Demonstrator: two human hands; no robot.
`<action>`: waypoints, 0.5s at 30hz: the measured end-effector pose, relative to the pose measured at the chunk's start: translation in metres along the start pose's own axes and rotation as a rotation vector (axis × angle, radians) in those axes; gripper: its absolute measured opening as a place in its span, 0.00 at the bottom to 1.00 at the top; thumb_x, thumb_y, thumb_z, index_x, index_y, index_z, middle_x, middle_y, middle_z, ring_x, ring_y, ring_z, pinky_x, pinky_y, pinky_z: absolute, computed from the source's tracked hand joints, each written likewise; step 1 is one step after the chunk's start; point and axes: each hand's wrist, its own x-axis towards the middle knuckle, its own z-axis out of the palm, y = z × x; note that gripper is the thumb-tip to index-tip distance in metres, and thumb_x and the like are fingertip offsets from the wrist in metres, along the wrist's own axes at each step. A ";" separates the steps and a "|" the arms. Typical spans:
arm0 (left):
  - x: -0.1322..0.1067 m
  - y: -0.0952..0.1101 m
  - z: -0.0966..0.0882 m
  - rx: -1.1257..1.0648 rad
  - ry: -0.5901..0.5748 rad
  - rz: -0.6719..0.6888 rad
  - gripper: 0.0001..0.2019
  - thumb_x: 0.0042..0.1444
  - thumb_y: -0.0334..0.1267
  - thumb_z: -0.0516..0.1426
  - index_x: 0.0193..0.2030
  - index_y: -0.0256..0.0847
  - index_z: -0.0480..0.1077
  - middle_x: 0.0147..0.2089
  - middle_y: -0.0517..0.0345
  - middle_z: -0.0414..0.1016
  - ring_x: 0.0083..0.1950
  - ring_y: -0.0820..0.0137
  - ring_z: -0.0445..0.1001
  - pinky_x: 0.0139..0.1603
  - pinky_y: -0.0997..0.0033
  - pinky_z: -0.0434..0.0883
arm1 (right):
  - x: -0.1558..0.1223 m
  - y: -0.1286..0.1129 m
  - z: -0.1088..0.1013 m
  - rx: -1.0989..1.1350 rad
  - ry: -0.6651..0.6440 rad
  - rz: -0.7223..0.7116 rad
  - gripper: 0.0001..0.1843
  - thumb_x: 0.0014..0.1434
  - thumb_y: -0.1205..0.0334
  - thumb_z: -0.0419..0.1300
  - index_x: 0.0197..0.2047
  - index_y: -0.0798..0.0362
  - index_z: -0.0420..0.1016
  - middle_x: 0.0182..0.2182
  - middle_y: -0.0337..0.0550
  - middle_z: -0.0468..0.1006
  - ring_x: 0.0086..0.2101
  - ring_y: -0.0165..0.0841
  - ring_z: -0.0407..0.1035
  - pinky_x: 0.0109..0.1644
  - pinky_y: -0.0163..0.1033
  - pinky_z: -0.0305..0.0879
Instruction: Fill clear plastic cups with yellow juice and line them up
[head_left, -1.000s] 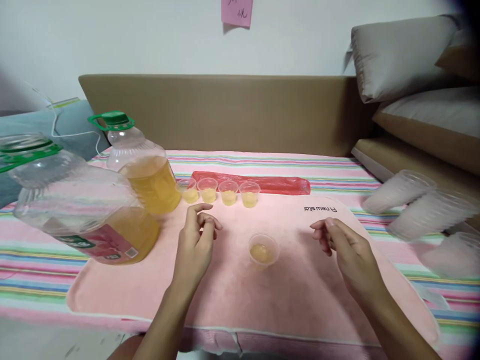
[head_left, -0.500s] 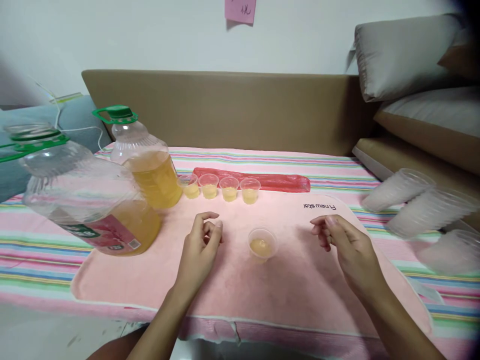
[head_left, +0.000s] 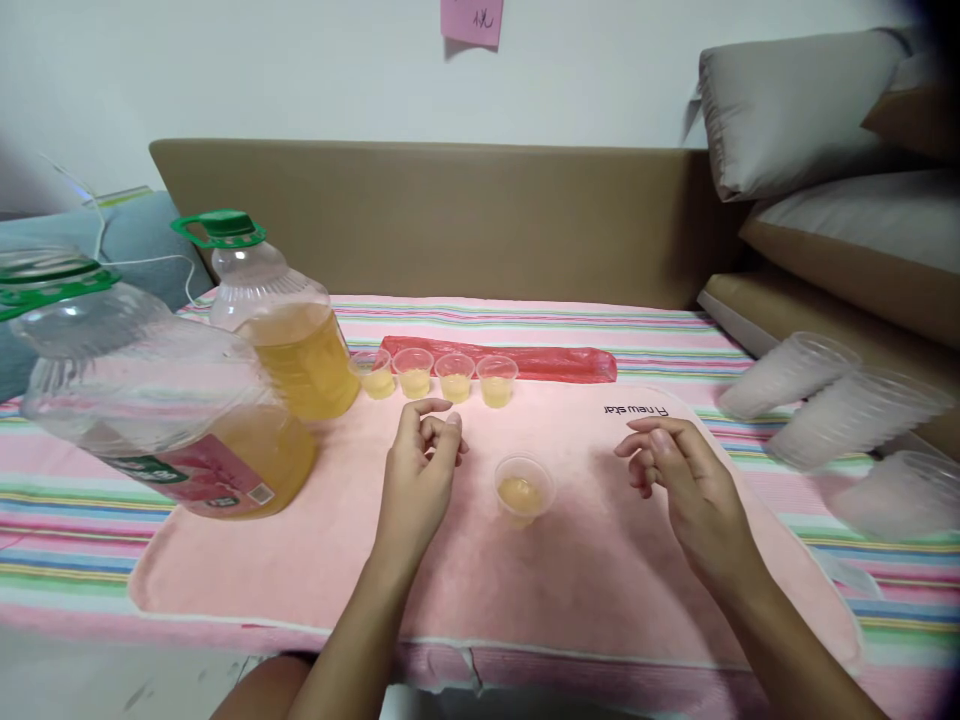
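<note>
A small clear cup [head_left: 524,489] with yellow liquid stands on a pink towel [head_left: 570,560], between my two hands. My left hand [head_left: 421,472] hovers just left of it, fingers loosely curled and holding nothing. My right hand [head_left: 686,487] hovers to the right of the cup, fingers bent and apart, also holding nothing. Neither hand touches the cup. Behind them stands a row of several small filled cups [head_left: 435,377]. Two big clear bottles of yellow liquid with green caps stand at the left: a near one [head_left: 161,410] and a far one [head_left: 281,325].
A red plastic sleeve [head_left: 551,362] lies behind the cup row. Stacks of empty clear cups [head_left: 832,400] lie on their sides at the right. The striped tablecloth [head_left: 675,335] covers the table; a brown sofa back and cushions [head_left: 795,110] rise behind.
My left hand has moved forward and to the right, closer to the single cup. My right hand has shifted slightly forward. The cup and bottles have not moved.
</note>
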 end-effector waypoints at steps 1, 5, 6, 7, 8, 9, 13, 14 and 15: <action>0.002 0.002 0.001 -0.004 0.005 0.001 0.13 0.69 0.49 0.57 0.53 0.45 0.67 0.29 0.66 0.69 0.35 0.68 0.73 0.42 0.67 0.69 | 0.000 0.000 0.000 0.009 0.012 -0.013 0.21 0.76 0.38 0.60 0.54 0.48 0.75 0.40 0.42 0.77 0.31 0.33 0.67 0.33 0.38 0.67; 0.008 0.008 -0.002 -0.006 0.038 0.009 0.14 0.68 0.50 0.59 0.53 0.46 0.67 0.29 0.66 0.70 0.38 0.67 0.74 0.44 0.66 0.69 | -0.004 0.002 0.003 -0.059 0.037 -0.073 0.18 0.74 0.41 0.65 0.53 0.45 0.72 0.48 0.43 0.78 0.40 0.36 0.72 0.44 0.42 0.69; 0.009 0.009 -0.003 -0.003 0.047 0.009 0.14 0.68 0.50 0.59 0.53 0.46 0.67 0.29 0.67 0.70 0.38 0.66 0.74 0.44 0.66 0.70 | -0.006 0.002 0.005 -0.086 0.031 -0.082 0.18 0.74 0.42 0.65 0.53 0.45 0.71 0.50 0.44 0.77 0.44 0.38 0.72 0.48 0.44 0.69; 0.009 0.009 -0.004 0.002 0.053 0.009 0.14 0.68 0.50 0.59 0.53 0.45 0.68 0.29 0.67 0.69 0.38 0.66 0.74 0.44 0.66 0.70 | -0.008 0.001 0.009 -0.111 0.017 -0.089 0.18 0.73 0.42 0.65 0.53 0.45 0.71 0.52 0.44 0.76 0.48 0.40 0.72 0.51 0.46 0.69; 0.008 0.009 -0.006 0.008 0.055 0.009 0.14 0.68 0.50 0.59 0.53 0.45 0.68 0.29 0.67 0.69 0.38 0.66 0.74 0.44 0.66 0.70 | -0.011 0.000 0.013 -0.133 -0.002 -0.095 0.18 0.73 0.41 0.65 0.53 0.44 0.71 0.53 0.45 0.76 0.51 0.42 0.72 0.53 0.48 0.68; 0.007 0.008 -0.007 0.012 0.053 0.011 0.14 0.68 0.51 0.59 0.53 0.45 0.68 0.29 0.67 0.69 0.38 0.67 0.74 0.44 0.66 0.70 | -0.014 -0.001 0.018 -0.153 -0.021 -0.102 0.19 0.73 0.40 0.65 0.53 0.44 0.70 0.53 0.45 0.75 0.53 0.44 0.71 0.55 0.50 0.68; 0.005 0.006 -0.009 0.032 0.038 0.024 0.14 0.69 0.51 0.59 0.54 0.46 0.67 0.30 0.68 0.68 0.37 0.67 0.74 0.44 0.66 0.69 | -0.028 -0.007 0.039 -0.273 -0.069 -0.152 0.32 0.61 0.32 0.73 0.51 0.45 0.67 0.54 0.48 0.73 0.53 0.49 0.70 0.53 0.55 0.69; 0.005 0.006 -0.009 0.036 0.041 0.025 0.14 0.69 0.50 0.59 0.54 0.46 0.67 0.30 0.68 0.69 0.37 0.67 0.74 0.44 0.66 0.69 | -0.031 -0.008 0.044 -0.309 -0.076 -0.174 0.35 0.58 0.31 0.75 0.51 0.45 0.67 0.54 0.48 0.73 0.52 0.50 0.70 0.53 0.55 0.69; 0.004 0.006 -0.009 0.039 0.043 0.026 0.14 0.69 0.50 0.59 0.54 0.46 0.67 0.30 0.68 0.69 0.37 0.67 0.74 0.44 0.66 0.69 | -0.034 -0.008 0.048 -0.341 -0.084 -0.195 0.37 0.56 0.30 0.75 0.52 0.45 0.67 0.54 0.48 0.72 0.52 0.50 0.69 0.52 0.56 0.69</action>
